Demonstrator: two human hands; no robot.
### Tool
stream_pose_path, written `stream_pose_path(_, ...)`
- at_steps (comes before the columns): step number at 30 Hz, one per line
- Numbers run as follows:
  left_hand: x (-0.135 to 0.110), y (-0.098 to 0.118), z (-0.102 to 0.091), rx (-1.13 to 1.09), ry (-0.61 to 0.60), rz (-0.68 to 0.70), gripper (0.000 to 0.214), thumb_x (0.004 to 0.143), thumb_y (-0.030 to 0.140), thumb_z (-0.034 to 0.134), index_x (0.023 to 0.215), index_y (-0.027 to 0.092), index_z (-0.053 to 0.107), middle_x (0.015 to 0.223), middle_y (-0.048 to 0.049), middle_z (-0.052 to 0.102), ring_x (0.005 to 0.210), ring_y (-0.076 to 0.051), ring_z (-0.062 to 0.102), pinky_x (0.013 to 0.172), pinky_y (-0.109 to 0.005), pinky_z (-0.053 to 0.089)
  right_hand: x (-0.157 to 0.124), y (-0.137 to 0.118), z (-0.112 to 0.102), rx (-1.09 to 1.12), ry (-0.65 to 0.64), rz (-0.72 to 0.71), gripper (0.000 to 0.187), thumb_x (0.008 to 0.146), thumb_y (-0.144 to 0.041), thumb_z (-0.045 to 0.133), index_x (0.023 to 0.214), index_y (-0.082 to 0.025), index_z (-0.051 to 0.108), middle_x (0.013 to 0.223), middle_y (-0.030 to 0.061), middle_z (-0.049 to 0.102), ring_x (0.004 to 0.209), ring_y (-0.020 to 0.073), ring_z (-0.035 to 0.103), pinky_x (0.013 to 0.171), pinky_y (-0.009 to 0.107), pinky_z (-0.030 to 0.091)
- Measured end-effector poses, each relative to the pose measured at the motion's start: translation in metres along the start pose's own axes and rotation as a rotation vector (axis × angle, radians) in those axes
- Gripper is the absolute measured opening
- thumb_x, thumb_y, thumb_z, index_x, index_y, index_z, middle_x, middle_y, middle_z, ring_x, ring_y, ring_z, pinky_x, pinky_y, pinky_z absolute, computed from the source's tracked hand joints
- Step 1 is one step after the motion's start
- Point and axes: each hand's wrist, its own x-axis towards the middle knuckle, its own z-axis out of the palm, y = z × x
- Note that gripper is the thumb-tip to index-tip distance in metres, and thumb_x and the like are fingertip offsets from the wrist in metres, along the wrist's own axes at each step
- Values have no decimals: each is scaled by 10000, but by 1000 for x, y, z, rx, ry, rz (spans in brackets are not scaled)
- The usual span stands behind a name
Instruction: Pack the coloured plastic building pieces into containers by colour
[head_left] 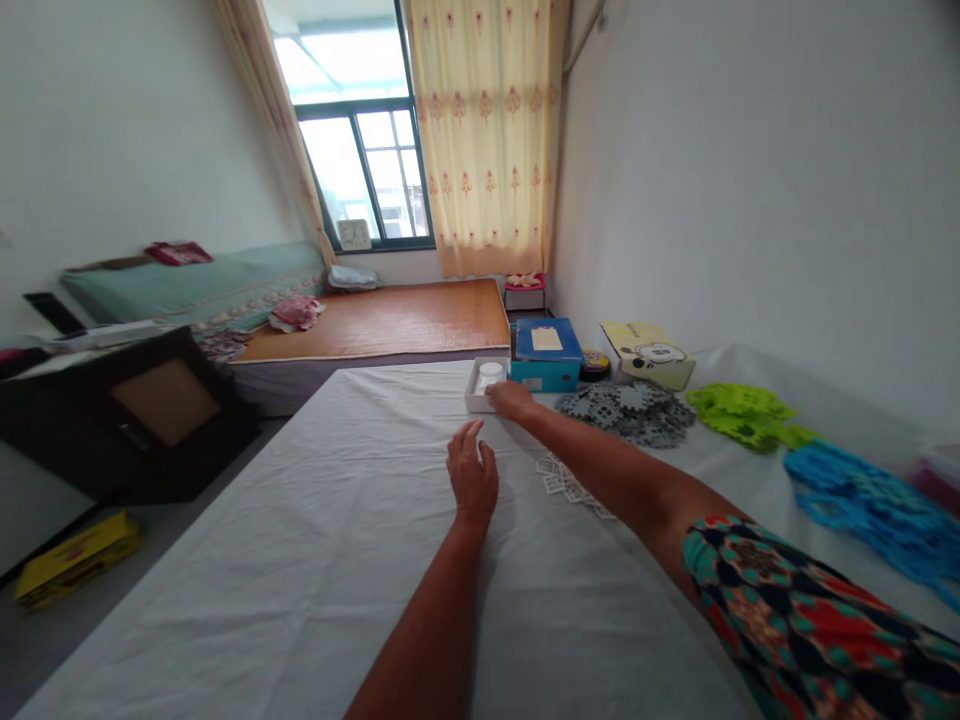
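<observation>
My right hand point(511, 399) reaches far across the white sheet point(315, 560) and closes on the near edge of a small white box point(486, 385), which holds a round white item. My left hand point(472, 478) hovers just above the sheet nearer to me, with fingers loosely spread and nothing in it. A blue box point(547, 353) stands right beside the white one. Some small white lattice pieces point(568, 483) lie under my right forearm.
Piles of flat interlocking pieces lie along the right side: grey point(628, 410), green point(742, 415) and blue point(870, 500). A yellow cartoon box point(649, 352) sits by the wall. Beyond are a bed with a bamboo mat point(382, 320), a dark cabinet point(127, 410) at left and a curtained window.
</observation>
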Motion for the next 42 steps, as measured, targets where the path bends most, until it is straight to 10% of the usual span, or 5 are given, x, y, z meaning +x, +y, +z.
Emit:
stream_pose_path(8,39,-20,-40,-94,158,-97,348,872,259,433,1111,153,662,1184,-131,649,1179,-238,544,1079,-416,359,-104,5,-34,-185,-238,-96,181,890,-311,550,933,-242,712,982,50,731,890,229,685,706,292,465)
stream_pose_path(15,27,-20,-47,-526,-657,-589,460,770,519,617,1048,165,708,1178,-121,679,1046,-260,624,805,-330,481,-218,6,-73,-41,-325,-59,167,859,-389,615,907,-277,729,910,7,743,805,180,684,665,251,428)
stream_pose_path(21,14,1,-48,-646,-1010,-524,472,715,482,723,1070,172,732,1004,-75,738,855,-222,642,729,-287,451,-184,-4,-66,-90,-48,-50,336,914,-417,561,1179,-229,644,1167,73,675,1009,217,622,829,314,480)
stream_pose_path(28,10,-3,-35,-635,-882,-427,410,709,448,721,981,143,751,976,-92,743,883,-235,651,790,-309,483,-142,-17,-23,-258,-117,-44,336,883,-403,596,1164,-218,612,1209,109,619,1057,268,604,792,365,530)
stream_pose_path(42,9,3,-29,-556,-857,-391,508,680,564,723,946,132,753,904,-76,751,815,-231,660,766,-318,507,-131,-3,-36,3,-56,122,678,661,-542,740,1226,-183,628,1131,135,617,969,278,631,820,387,512)
